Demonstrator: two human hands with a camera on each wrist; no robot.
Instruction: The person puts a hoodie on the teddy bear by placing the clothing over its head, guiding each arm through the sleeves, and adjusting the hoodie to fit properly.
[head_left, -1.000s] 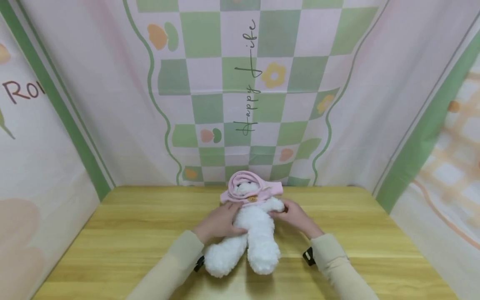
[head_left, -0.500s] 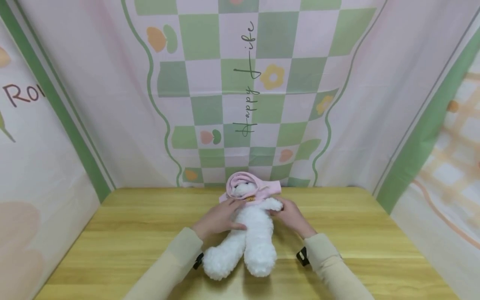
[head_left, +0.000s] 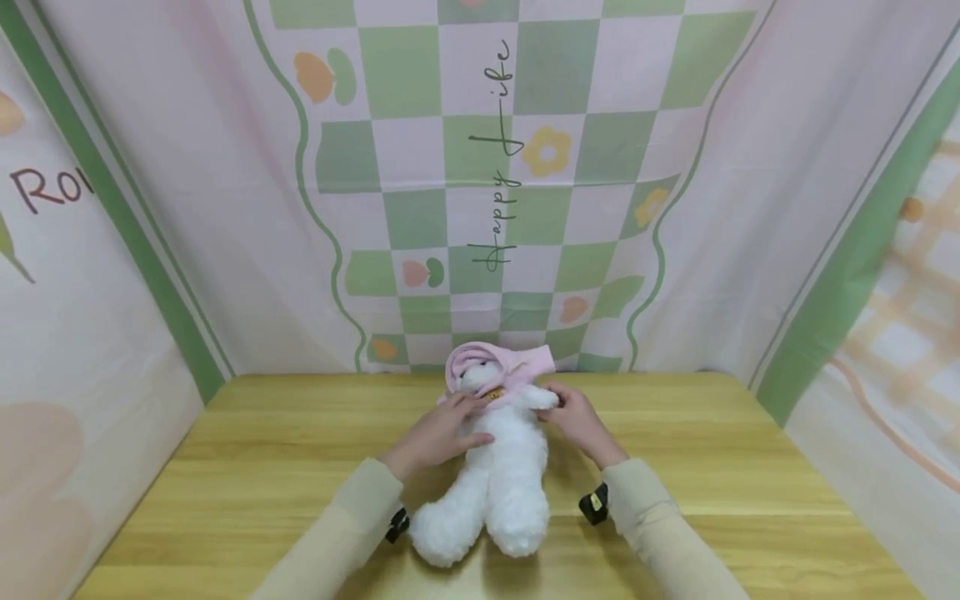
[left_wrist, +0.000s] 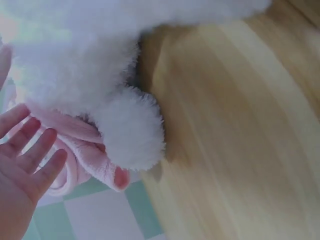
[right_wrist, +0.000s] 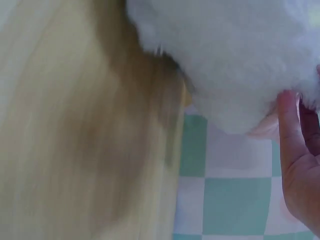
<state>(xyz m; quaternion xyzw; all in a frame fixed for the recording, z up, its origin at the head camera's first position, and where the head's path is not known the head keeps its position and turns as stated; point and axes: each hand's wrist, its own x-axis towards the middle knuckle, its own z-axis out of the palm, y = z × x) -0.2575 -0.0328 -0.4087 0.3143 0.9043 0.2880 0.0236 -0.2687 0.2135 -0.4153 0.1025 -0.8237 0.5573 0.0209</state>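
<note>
A white fluffy plush toy (head_left: 512, 450) with a pink hooded top (head_left: 517, 367) gathered around its head leans tilted at the back of the table, legs toward me. My left hand (head_left: 438, 433) lies along the toy's left side, thumb across its belly. In the left wrist view, that hand's fingers (left_wrist: 44, 145) are spread and fairly straight beside the pink cloth, and one fluffy paw (left_wrist: 132, 131) hangs free. My right hand (head_left: 581, 421) pinches the toy's other arm (head_left: 538, 397) between thumb and fingers. The right wrist view shows its fingertips (right_wrist: 287, 102) pressed into the fur.
Beneath the toy is a wood-grain table (head_left: 285, 467). A green-and-white checked cloth (head_left: 480, 208) hangs behind its far edge, with printed cloth walls (head_left: 840, 333) on both sides. Each wrist wears a black strap (head_left: 595, 504) below a beige sleeve.
The toy's head and pink top have shifted a little left and tilted. Its arm has risen slightly, and my right hand has moved left and up with it. The left hand stays nearly in place.
</note>
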